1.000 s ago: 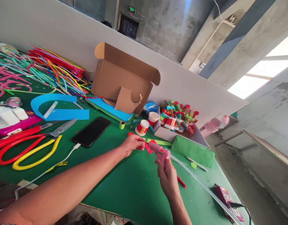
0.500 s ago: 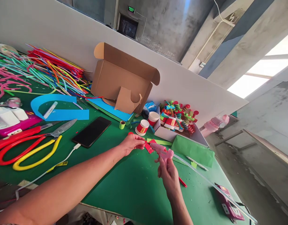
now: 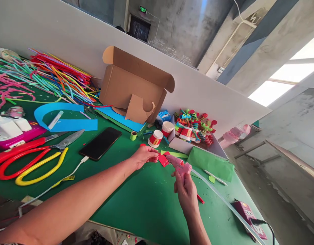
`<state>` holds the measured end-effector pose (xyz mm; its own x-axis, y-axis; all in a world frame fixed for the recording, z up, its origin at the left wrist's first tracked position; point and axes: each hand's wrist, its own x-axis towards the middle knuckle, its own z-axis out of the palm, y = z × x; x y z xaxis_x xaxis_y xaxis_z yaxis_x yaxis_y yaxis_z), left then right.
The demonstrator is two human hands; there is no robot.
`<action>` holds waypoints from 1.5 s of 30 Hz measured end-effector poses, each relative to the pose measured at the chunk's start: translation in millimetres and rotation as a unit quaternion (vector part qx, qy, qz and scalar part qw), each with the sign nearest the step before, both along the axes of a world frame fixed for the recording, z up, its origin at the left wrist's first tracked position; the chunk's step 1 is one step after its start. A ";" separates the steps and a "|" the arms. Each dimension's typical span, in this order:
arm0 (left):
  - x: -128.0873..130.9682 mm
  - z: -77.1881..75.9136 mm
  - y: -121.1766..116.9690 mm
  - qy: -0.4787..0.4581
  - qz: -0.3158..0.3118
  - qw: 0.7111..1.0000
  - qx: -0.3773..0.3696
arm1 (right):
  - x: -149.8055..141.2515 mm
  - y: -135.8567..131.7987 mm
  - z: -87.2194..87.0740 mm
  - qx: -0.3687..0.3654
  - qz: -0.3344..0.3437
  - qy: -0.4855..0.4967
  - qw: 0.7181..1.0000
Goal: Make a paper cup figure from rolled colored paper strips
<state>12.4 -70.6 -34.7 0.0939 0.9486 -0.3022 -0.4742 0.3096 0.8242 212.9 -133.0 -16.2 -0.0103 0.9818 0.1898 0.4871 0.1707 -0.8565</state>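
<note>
My right hand [image 3: 184, 189] grips a pink hot glue gun [image 3: 179, 164], its nozzle pointing up and left. A long clear glue stick [image 3: 218, 194] trails from the back of the gun toward the lower right. My left hand [image 3: 144, 157] is closed in a pinch on a small red paper piece [image 3: 159, 155] at its fingertips. Between the nozzle and those fingertips lies some red paper [image 3: 164, 160] on the green table, beside a light green strip [image 3: 174, 154]. Just beyond my left hand, a paper cup [image 3: 155, 139] stands upside down.
A box [image 3: 200, 149] of colourful paper figures stands at the back, near an open cardboard box [image 3: 136, 81]. Left of my arm lie a phone [image 3: 100, 143], scissors [image 3: 62, 144] and pipe cleaners [image 3: 57, 78]. A power strip [image 3: 248, 217] sits at the right edge.
My right hand has drawn the glue gun slightly right, away from my left fingertips. The glue stick's tail has swung down and left. My left hand has barely moved.
</note>
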 end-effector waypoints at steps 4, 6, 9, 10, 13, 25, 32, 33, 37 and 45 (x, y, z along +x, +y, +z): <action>-2.6 -0.4 2.0 -0.037 -0.002 0.999 -0.008 | 3.4 -1.3 9.6 -0.114 0.022 0.136 0.984; -4.4 0.0 2.6 -0.050 -0.009 0.999 -0.014 | 11.0 -1.2 15.5 -0.135 0.020 0.180 0.974; -6.7 1.1 1.9 -0.059 -0.016 0.998 -0.016 | 36.0 -0.5 21.7 -0.134 -0.029 0.189 0.972; -7.2 1.7 1.4 -0.059 -0.014 0.998 -0.017 | 47.9 -0.5 22.5 -0.129 -0.057 0.178 0.974; -7.2 4.2 -0.3 -0.050 -0.007 0.999 -0.020 | 88.1 -2.2 20.9 -0.117 -0.147 0.111 0.976; -6.1 13.6 -8.0 -0.034 0.017 0.999 -0.025 | 121.1 -23.0 20.9 -0.194 -0.171 -0.294 0.920; -3.1 11.9 -7.0 -0.027 0.022 0.999 0.002 | 80.2 -14.9 43.5 0.033 -0.197 -0.283 0.938; -2.8 11.5 -6.7 -0.021 0.020 1.000 0.011 | 63.6 -5.7 45.2 0.065 -0.131 -0.213 0.966; -4.7 10.8 -5.3 -0.007 0.025 0.999 0.023 | -12.6 42.2 38.1 -0.030 0.101 0.096 0.990; -11.4 12.5 -1.4 -0.017 0.056 0.998 0.014 | -65.8 79.0 -13.5 -0.144 0.168 0.347 0.911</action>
